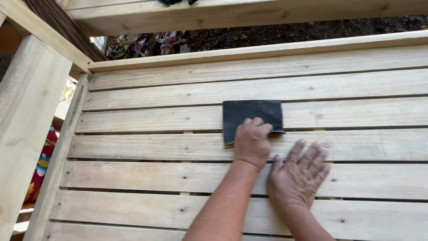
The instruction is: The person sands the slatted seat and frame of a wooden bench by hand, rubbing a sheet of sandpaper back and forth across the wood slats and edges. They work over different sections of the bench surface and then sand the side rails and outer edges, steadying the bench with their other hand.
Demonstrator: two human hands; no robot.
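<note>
A dark grey square sheet of sandpaper [252,111] lies on the pale wooden slats [156,120] of a slatted panel. My left hand [252,143] presses down on the sheet's lower edge with curled fingers, gripping it against the wood. My right hand [299,175] rests flat on a slat just below and to the right, palm down, fingers spread, holding nothing. The two hands sit close together but do not touch.
A thick wooden post [26,116] and a frame rail [249,51] border the panel at left and top. Another beam [232,13] crosses above. Dark soil and litter [178,42] show behind. Colourful fabric [40,172] shows at lower left.
</note>
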